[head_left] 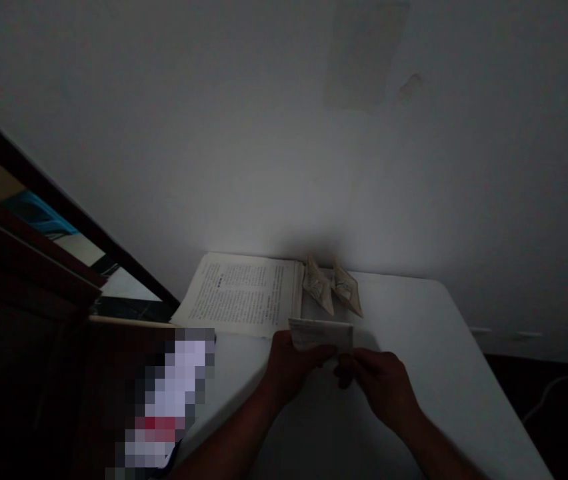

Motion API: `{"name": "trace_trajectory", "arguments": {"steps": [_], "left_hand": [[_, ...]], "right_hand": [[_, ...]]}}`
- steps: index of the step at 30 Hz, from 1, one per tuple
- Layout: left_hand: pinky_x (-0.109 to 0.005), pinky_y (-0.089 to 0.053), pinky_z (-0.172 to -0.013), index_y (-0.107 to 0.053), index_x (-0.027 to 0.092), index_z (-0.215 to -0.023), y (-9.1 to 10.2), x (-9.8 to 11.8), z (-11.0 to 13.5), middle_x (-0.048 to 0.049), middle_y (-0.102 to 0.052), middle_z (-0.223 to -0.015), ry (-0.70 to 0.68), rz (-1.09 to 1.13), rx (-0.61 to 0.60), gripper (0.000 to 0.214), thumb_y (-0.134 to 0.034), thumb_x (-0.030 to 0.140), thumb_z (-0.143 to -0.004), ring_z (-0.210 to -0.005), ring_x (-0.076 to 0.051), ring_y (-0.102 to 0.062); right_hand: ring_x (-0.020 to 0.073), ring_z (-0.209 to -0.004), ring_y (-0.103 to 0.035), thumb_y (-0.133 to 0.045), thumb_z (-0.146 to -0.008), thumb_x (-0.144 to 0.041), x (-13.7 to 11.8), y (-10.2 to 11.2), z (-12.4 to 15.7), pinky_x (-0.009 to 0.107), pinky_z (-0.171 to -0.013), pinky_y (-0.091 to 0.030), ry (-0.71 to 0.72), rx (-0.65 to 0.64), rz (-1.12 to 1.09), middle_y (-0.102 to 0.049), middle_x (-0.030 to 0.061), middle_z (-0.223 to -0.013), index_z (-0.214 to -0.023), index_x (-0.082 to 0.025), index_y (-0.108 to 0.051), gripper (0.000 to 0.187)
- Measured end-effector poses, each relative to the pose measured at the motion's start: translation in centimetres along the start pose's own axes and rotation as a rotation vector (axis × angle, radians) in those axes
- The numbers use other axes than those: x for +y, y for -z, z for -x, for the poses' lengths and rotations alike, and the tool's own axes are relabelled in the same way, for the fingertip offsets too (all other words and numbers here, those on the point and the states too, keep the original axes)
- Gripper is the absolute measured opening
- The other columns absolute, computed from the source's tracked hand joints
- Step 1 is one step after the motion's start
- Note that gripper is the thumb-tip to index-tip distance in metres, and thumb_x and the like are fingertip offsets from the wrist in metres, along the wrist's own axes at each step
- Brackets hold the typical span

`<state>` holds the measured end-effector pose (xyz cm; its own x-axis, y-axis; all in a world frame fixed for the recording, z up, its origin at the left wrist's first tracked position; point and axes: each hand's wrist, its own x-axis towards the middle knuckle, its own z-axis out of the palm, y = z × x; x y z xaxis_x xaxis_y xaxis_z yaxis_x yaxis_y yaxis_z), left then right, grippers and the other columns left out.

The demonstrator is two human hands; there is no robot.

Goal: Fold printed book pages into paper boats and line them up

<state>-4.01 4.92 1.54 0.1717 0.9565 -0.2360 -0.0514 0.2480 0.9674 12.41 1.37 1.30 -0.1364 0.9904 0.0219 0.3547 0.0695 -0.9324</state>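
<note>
Hands (291, 367) holding paper (321, 333), folded boats (318, 291) beyond

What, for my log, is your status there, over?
Left hand gripping folded off-white paper rectangle. Right hand at its lower right corner. Two boat-shaped beige folded papers beyond, on white table; nothing visibly blocking hands.

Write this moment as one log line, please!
Left hand: holds piece of paper | right hand: at its lower right corner | beyond hands: two paper boats, beside printed book | surface: white table
</note>
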Motion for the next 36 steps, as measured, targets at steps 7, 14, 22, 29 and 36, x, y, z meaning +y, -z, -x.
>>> {"name": "trace_trajectory", "arguments": {"steps": [7,14,22,29,36], "left_hand": [[-0.026,-0.047,-0.067,-0.07,0.017,-0.071,0.4,0.6,0.0,-0.0056,-0.068,-0.08,-0.345,-0.038,-0.211,0.01,-0.071,0.026,-0.07,-0.074,-0.017,-0.062],[-0.036,-0.045,-0.088,-0.057,0.023,-0.112,0.8,-0.2,-0.8,-0.0071,-0.063,-0.113,-0.285,0.249,-0.094,0.053,-0.073,0.016,-0.061,-0.103,-0.024,-0.058],[-0.041,-0.049,-0.082,-0.061,0.013,-0.106,0.8,0.0,-1.0,-0.0132,-0.067,-0.102,-0.081,0.593,-0.196,0.04,-0.064,0.033,-0.071,-0.099,-0.03,-0.061],[-0.033,-0.054,-0.063,-0.063,0.011,-0.091,-0.1,-0.7,-0.6,-0.0102,-0.07,-0.087,0.002,0.293,-0.032,0.037,-0.079,0.02,-0.06,-0.071,-0.022,-0.066],[-0.027,-0.051,-0.06,-0.068,0.011,-0.078,-0.5,-0.6,-0.3,-0.0064,-0.07,-0.074,0.023,0.171,0.037,0.024,-0.078,0.021,-0.059,-0.064,-0.017,-0.064]], "right_hand": [[0.0164,-0.048,-0.065,-0.07,-0.068,-0.027,0.1,0.0,-0.1,0.024,-0.049,-0.054,-0.042,0.263,-0.277,-0.069,-0.0008,-0.053,-0.071,-0.022,-0.073,0.007],[0.0174,-0.067,-0.07,-0.069,-0.066,-0.012,0.8,1.3,0.1,0.025,-0.061,-0.059,0.328,0.508,-0.018,-0.074,-0.0005,-0.079,-0.079,-0.03,-0.075,0.023],[0.0178,-0.078,-0.069,-0.065,-0.073,-0.015,1.2,1.1,0.0,0.028,-0.07,-0.058,0.356,0.49,0.21,-0.072,0.0034,-0.093,-0.096,-0.025,-0.072,0.026],[0.0168,-0.081,-0.068,-0.059,-0.078,-0.017,0.4,0.5,0.1,0.026,-0.073,-0.056,0.322,0.339,0.159,-0.072,0.0037,-0.093,-0.096,-0.025,-0.071,0.023],[0.0177,-0.067,-0.069,-0.068,-0.073,-0.029,1.0,-0.3,-0.1,0.026,-0.063,-0.057,-0.01,0.34,-0.073,-0.073,0.0024,-0.075,-0.089,-0.022,-0.07,0.017]]}}
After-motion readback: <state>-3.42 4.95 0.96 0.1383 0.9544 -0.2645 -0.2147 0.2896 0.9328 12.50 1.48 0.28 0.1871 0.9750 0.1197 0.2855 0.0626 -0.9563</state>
